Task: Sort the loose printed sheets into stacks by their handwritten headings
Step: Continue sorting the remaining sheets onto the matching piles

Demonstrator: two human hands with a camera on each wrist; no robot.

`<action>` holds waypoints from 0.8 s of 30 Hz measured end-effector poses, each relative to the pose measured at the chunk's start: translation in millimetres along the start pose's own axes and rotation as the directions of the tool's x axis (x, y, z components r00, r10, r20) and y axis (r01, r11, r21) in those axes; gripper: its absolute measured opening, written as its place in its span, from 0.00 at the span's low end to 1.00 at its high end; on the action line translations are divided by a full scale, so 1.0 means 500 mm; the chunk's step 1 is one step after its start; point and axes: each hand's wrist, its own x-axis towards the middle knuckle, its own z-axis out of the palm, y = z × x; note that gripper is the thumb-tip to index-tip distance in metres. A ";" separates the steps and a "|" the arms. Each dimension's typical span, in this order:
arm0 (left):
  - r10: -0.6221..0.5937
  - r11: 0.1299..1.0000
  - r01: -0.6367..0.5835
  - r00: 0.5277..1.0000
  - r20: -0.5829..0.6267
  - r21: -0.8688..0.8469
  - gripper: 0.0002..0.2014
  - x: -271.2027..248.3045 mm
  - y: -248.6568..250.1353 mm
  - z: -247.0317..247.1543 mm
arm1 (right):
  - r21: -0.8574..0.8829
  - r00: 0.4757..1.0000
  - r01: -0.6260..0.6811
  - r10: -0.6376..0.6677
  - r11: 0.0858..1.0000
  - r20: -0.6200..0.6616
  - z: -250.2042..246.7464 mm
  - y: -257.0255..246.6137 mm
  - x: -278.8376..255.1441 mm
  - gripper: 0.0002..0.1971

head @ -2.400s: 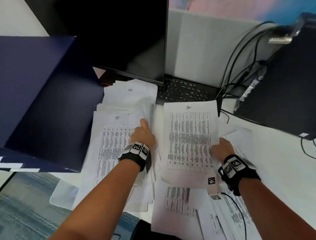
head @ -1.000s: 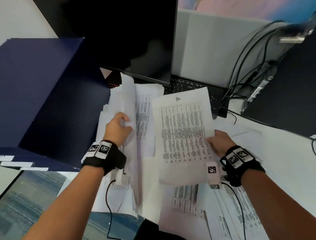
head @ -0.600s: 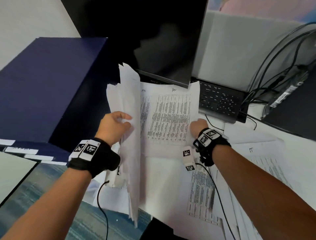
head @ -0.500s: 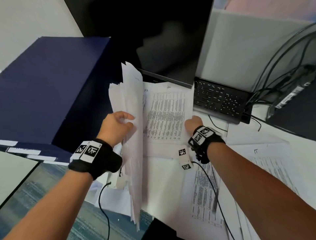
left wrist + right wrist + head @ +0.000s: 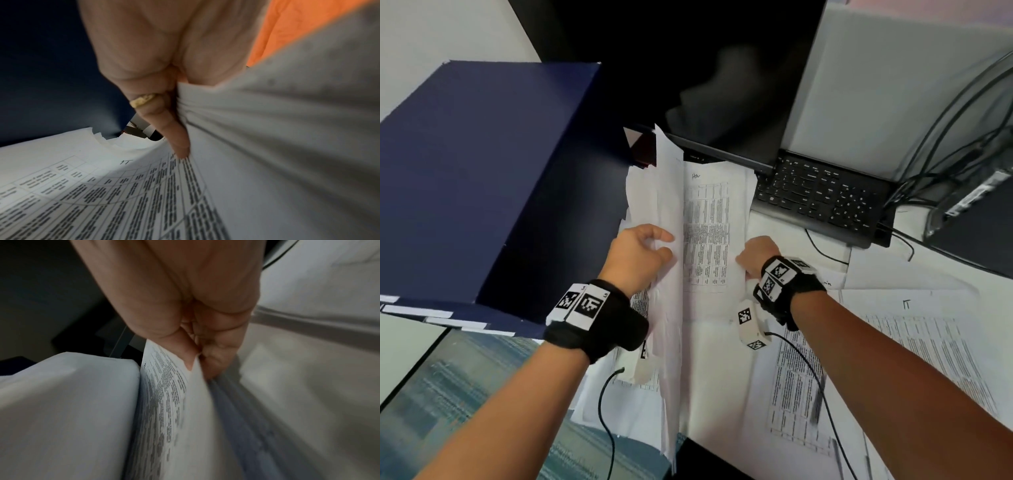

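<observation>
On the counter (image 5: 945, 260), seen from the head, the left hand (image 5: 637, 255) grips a bundle of sheets (image 5: 671, 274) stood up on edge. The right hand (image 5: 755, 255) pinches one printed sheet (image 5: 709, 233) lying just beside it.

From the left wrist, fingers (image 5: 164, 120) curl round paper.

From the right wrist, thumb and fingers (image 5: 216, 353) clamp the page edge.

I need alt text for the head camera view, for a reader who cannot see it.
The left hand holds a lifted stack of sheets upright while the right hand slides a printed sheet beneath it, on a desk with keyboard and blue box.
</observation>
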 end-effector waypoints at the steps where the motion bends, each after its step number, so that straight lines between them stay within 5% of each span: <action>1: 0.002 1.000 -0.002 1.000 -0.002 0.002 0.09 0.005 0.001 0.002 | 0.018 1.000 0.013 -0.013 1.000 0.015 0.004 -0.003 -0.004 0.14; 8: 0.020 0.997 -0.026 0.997 0.078 0.077 0.09 0.020 -0.003 0.061 | 0.077 0.995 0.060 -0.066 0.995 0.077 -0.022 0.014 -0.034 0.05; 13: 0.111 0.968 -0.144 0.980 0.164 0.207 0.18 0.008 0.001 0.137 | 0.013 0.978 0.078 -0.074 0.997 -0.197 -0.094 0.104 -0.063 0.12; 18: 0.188 0.900 -0.269 0.949 0.252 0.342 0.39 -0.028 0.021 0.197 | -0.091 0.907 -0.107 0.060 0.990 -0.417 -0.168 0.245 -0.110 0.15; 21: 0.209 0.834 -0.324 0.934 0.289 0.446 0.42 -0.043 0.026 0.241 | -0.205 0.898 -0.276 0.177 0.939 -0.403 -0.210 0.327 -0.137 0.17; 24: 0.092 0.773 -0.295 0.928 0.361 0.562 0.41 -0.050 0.026 0.282 | -0.259 0.875 -0.383 0.259 0.886 -0.409 -0.246 0.402 -0.157 0.18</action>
